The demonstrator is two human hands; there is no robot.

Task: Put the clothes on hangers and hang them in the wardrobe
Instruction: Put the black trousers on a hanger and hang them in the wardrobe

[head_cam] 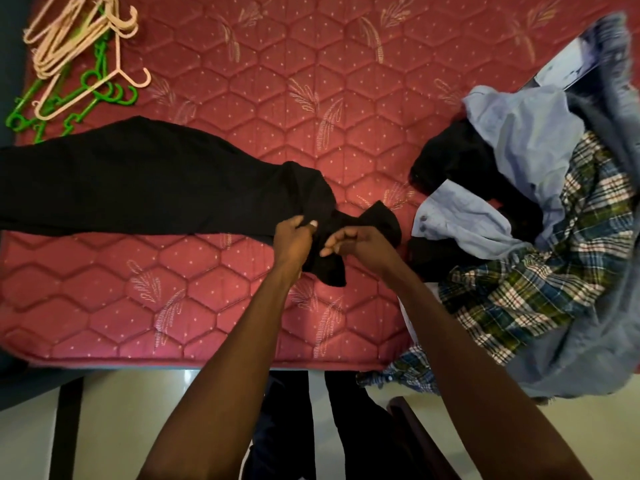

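Both my hands are on the bunched end of the black garment (145,188): my left hand (294,237) pinches a fold of it between thumb and fingers, and my right hand (349,242) has its fingers curled into the cloth just beside. The rest of it lies stretched out to my left across the red quilted mattress (242,81).

It's soft and floppy, no stiffness at all, probably pretty light, so I reckon it'll sag and twist wherever I don't hold it. Can't tell yet which end I've got, it's all scrunched up here. Best bet is finding the waistband or collar edge and holding there with both hands spread.

The peach and green hangers (83,60) sit at the far left corner. The clothes pile (530,216) (light blue shirt, plaid one, denim) is to my right.
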